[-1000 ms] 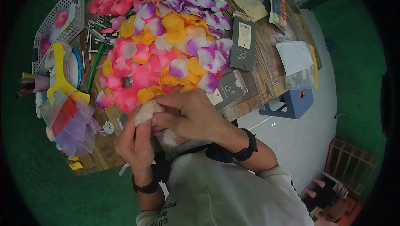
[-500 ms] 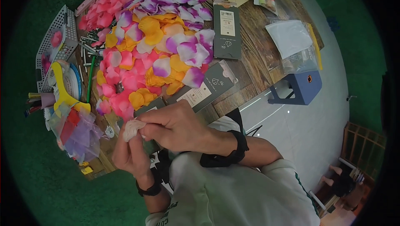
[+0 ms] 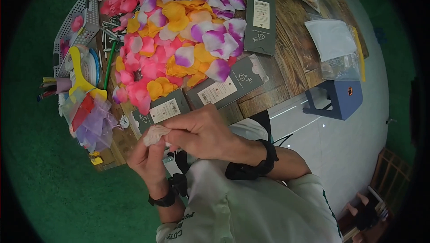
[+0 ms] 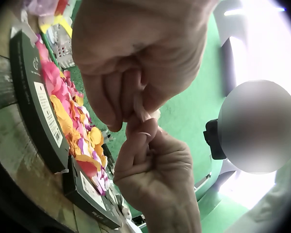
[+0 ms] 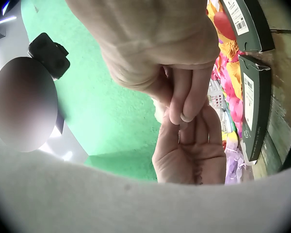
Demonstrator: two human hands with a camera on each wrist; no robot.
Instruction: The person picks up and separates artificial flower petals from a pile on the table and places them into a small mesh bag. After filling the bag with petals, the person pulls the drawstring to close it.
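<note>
In the head view, a small pale, pleated bundle (image 3: 156, 135) that looks like a fabric petal sits between both hands in front of the table edge. My left hand (image 3: 148, 158) pinches it from below, between thumb and fingers. From the other side, my right hand (image 3: 199, 132) grips its end with thumb and curled forefinger. The fingertips of the two hands meet closely in the left wrist view, where a pale strip (image 4: 139, 109) shows between them. Most of the bundle is hidden behind fingers in both wrist views.
A heap of pink, orange and purple-white petals (image 3: 179, 41) covers the table. Dark boxes (image 3: 224, 88) lie between it and me. At the left are a basket (image 3: 83, 32), a yellow tool (image 3: 79, 70) and sheer bags (image 3: 96, 124). A plastic packet (image 3: 330, 41) lies right, above a blue stool (image 3: 336, 99).
The head view shifted, first bringing the table scene left, then back right and up. Both hands stay together on the pale bundle, with small finger shifts. More of the nearest dark box now shows.
</note>
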